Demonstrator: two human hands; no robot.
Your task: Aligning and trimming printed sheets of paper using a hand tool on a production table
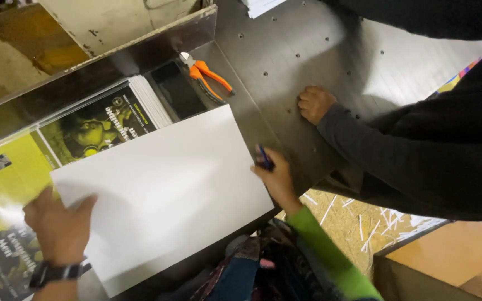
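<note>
1. The left hand (59, 226), with a dark watch strap on its wrist, lies palm down with fingers spread on the near left corner of a large blank white sheet of card (163, 192); it presses the sheet flat rather than gripping it.
2. The right hand (274, 177), in a bright green sleeve, rests at the sheet's right edge and is closed around a small dark blue pen (264, 158), whose tip pokes up above the fingers.
3. The white sheet lies tilted on a grey steel machine table (285, 50), covering part of a stack of printed yellow-and-black posters (104, 125).
4. The stack's white page edges show at its far right end, just beyond the sheet's far edge.
5. More yellow-and-black print (6, 173) spreads out to the left of the sheet, beside and under the left hand.
6. A pair of orange-handled cutting pliers (207, 78) lies on the steel table beyond the sheet, well apart from both hands.
7. Another person's fist (314, 103), in a dark grey sleeve, rests clenched on the steel table, to the right of the pliers and apart from the sheet.
8. Thin white paper trimmings (364, 223) lie scattered on the brown board floor below the table's right edge.
</note>
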